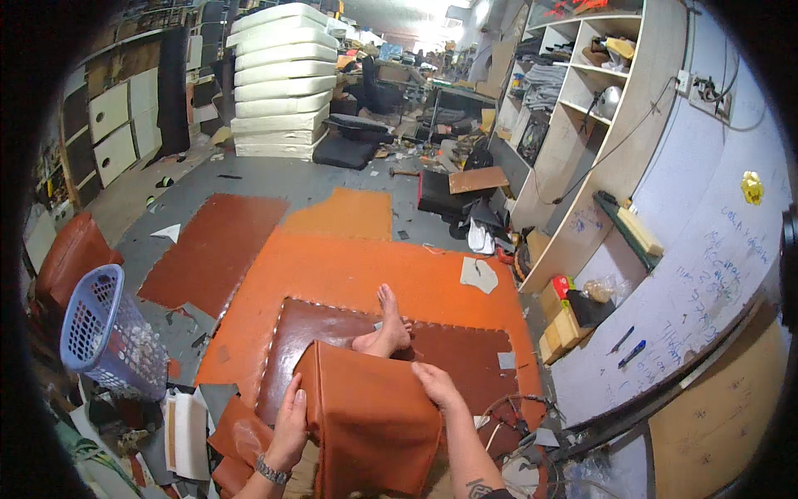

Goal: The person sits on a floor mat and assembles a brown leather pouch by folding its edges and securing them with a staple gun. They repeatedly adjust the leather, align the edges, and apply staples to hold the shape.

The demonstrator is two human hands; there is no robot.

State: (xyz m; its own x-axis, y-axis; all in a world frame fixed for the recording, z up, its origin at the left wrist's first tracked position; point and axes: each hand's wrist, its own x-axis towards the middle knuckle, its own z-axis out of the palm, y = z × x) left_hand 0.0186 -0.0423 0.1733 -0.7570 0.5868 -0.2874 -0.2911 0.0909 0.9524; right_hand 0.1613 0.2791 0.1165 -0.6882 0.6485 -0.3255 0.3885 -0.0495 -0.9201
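Note:
A brown leather cover (366, 407) with boxy sides and a stitched seam rests across my lap. My left hand (293, 422) lies against its left side, fingers pointing up along the edge, a metal watch on the wrist. At the upper right corner my right hand (434, 385) grips the cover, its fingertips partly hidden by the leather. Beyond the cover, my bare foot (389, 326) is on a dark brown leather sheet (312, 324). More brown leather (241, 432) lies folded beside my left forearm.
Orange sheeting (374, 270) covers the floor. To the left stands a lilac basket (116, 333) of scraps. A tall stack of white cushions (283, 91) rises at the back. Shelves (582, 100) and a white written-on board (665, 324) line the right. Cables (507, 412) lie near my right arm.

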